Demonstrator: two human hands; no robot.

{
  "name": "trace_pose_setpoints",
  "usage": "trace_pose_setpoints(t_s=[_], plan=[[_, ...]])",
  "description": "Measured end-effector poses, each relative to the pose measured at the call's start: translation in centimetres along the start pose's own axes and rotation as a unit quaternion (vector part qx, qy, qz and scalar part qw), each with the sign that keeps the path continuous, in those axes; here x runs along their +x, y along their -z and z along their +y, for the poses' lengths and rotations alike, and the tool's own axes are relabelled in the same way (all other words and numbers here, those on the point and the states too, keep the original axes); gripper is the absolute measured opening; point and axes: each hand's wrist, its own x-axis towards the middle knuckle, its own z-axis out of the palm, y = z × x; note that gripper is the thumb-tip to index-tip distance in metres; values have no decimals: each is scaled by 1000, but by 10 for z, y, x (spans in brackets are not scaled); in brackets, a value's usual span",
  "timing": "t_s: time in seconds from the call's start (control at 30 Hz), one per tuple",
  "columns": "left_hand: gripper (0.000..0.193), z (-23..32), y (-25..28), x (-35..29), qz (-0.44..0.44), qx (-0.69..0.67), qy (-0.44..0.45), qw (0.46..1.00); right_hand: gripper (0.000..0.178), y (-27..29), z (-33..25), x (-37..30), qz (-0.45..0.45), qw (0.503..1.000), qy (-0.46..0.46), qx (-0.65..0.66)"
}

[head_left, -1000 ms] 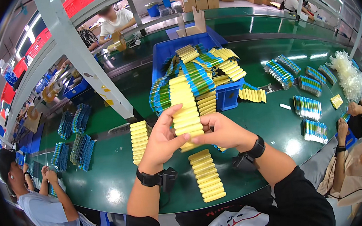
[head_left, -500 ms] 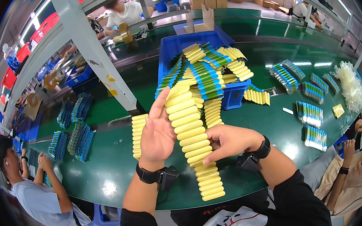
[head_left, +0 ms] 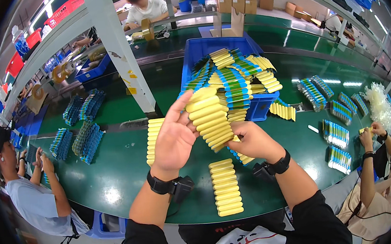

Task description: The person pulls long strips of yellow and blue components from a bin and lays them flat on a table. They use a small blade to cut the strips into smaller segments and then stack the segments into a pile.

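Note:
A strip of joined yellow stick-shaped packets (head_left: 210,120) is held up between my two hands. My left hand (head_left: 172,145), palm showing, supports its upper end, with some fingers hidden behind it. My right hand (head_left: 253,140) pinches its lower end between thumb and fingers. A blue-and-green packet part (head_left: 241,158) shows just under my right hand. Closer to me, a shorter yellow strip (head_left: 226,189) lies flat on the green table (head_left: 175,207). Another yellow strip (head_left: 154,137) lies partly behind my left hand.
A blue bin (head_left: 193,48) ahead is heaped with packet strips (head_left: 233,79). Bundles of packets lie left (head_left: 85,143) and right (head_left: 336,133). A metal post (head_left: 122,54) rises at front left. People sit at left (head_left: 39,196) and right (head_left: 372,171).
The held strip's lower end has come up off the shorter strip on the table, which now shows fully. My right hand has moved slightly up and right.

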Motion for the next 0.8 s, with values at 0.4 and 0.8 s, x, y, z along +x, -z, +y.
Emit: trace_pose_setpoints(t_s=[0.4,0.8], plan=[[32,-42,-9,-9,23,236,97,967,18,12,-7,1,62,817,-201,537],[36,-45,-6,-4,60,239,171,954,10,7,-15,-1,228,774,-106,581]])
